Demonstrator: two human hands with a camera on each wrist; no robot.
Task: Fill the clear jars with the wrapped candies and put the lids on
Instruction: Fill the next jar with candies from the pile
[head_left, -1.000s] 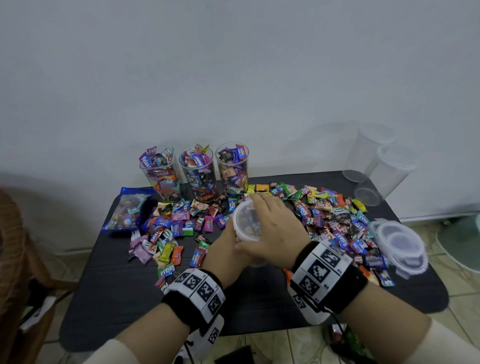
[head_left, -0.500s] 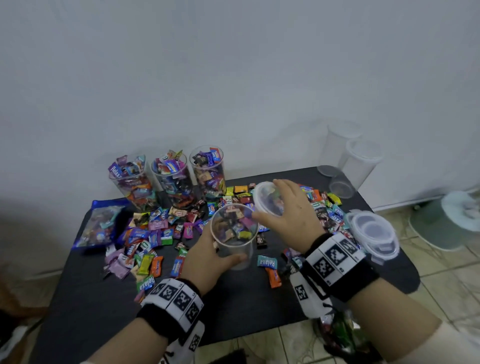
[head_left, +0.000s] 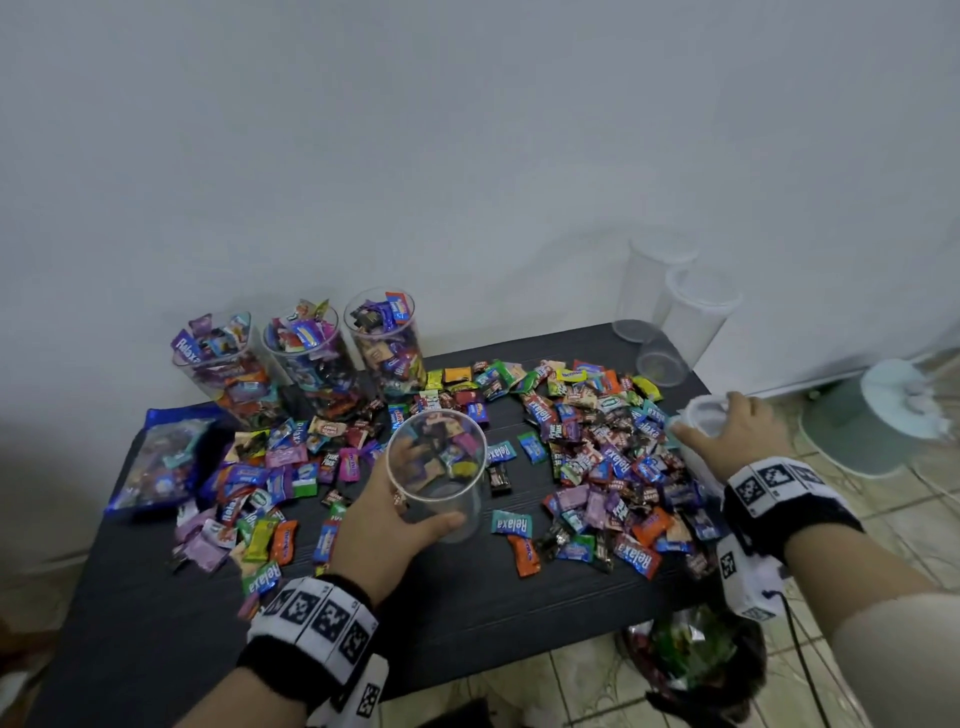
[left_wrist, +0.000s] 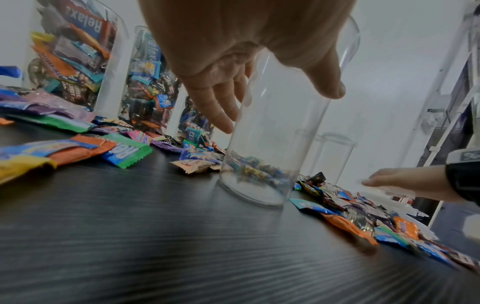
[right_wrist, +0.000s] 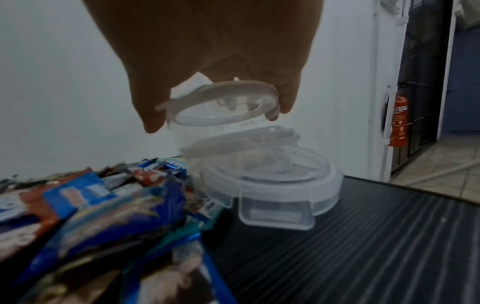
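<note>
An empty clear jar stands upright mid-table, and my left hand grips it round its side. At the table's right edge my right hand holds a clear lid by its rim, just above a stack of lids. Three full jars of wrapped candies stand at the back left. Loose wrapped candies cover the table on both sides of the empty jar.
Black table with its near strip bare. Lidded empty jars stand at the back right corner against the wall. A blue candy bag lies at the left edge. A dark bag sits on the tiled floor below my right wrist.
My right hand took the lid off the jar and carried it right to the lid stack. The left hand has kept hold of the jar, which now stands open.
</note>
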